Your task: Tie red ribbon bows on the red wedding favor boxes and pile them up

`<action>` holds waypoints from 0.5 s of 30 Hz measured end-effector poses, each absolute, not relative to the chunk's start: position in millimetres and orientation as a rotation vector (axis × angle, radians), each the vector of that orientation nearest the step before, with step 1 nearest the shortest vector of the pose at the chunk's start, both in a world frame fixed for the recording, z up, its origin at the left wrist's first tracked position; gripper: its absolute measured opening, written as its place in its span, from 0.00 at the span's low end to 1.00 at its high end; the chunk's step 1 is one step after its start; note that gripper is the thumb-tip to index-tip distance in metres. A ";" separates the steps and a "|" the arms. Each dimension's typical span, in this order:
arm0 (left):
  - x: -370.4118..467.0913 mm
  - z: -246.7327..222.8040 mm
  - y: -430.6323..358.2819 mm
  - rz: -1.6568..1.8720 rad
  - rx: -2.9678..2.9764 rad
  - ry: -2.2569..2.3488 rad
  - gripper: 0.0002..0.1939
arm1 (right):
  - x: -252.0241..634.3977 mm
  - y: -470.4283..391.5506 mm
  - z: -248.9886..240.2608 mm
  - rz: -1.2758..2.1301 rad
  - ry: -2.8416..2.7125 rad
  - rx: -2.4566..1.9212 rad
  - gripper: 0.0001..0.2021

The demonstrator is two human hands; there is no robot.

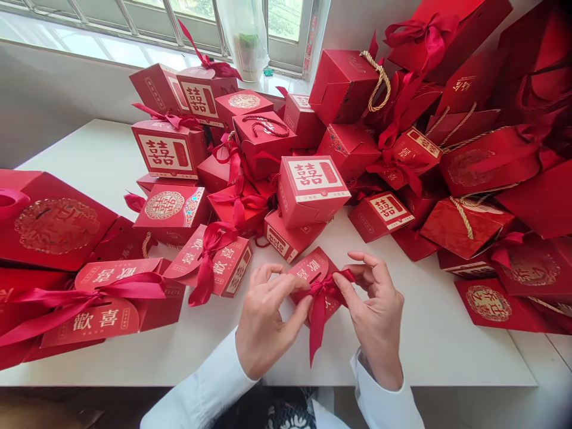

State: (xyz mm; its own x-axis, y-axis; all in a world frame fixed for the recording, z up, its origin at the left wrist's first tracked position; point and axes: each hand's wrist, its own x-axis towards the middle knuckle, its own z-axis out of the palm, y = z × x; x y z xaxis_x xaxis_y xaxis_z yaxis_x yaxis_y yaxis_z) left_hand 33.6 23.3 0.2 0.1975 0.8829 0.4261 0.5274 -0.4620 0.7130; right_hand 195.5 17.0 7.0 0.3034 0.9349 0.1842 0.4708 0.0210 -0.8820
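Observation:
A small red gift box [308,266] with pale lettering sits near the table's front edge, between my hands. Across its top lies a dark red ribbon [317,325], knotted at the middle, with one tail hanging down the front. My left hand [270,319] pinches the ribbon at the left of the knot, thumb against fingers. On the other side, my right hand [374,310] pinches a loop of the ribbon between thumb and forefinger, its other fingers raised. The box's lower part is partly hidden by the ribbon and my fingers.
Several red boxes are piled behind, among them a box with a white label [313,179]. A ribboned box [214,262] stands left of my hands. Larger red boxes [58,220] fill the left, more the right. A plastic bag [245,36] stands on the windowsill.

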 end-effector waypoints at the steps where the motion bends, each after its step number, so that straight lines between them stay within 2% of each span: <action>1: 33.2 1.6 23.6 1.172 2.057 1.305 0.06 | 195.7 16.8 7.3 0.601 -1.317 -1.603 0.14; 5: 31.5 6.1 24.1 1.149 1.989 1.266 0.04 | 197.2 17.4 8.4 0.658 -1.315 -1.595 0.15; 10: 30.8 5.7 24.4 1.127 1.943 1.269 0.04 | 197.3 19.0 9.7 0.693 -1.413 -1.639 0.21; 15: 31.8 0.6 25.5 1.297 2.060 1.214 0.07 | 195.5 18.9 12.3 0.782 -1.402 -1.635 0.17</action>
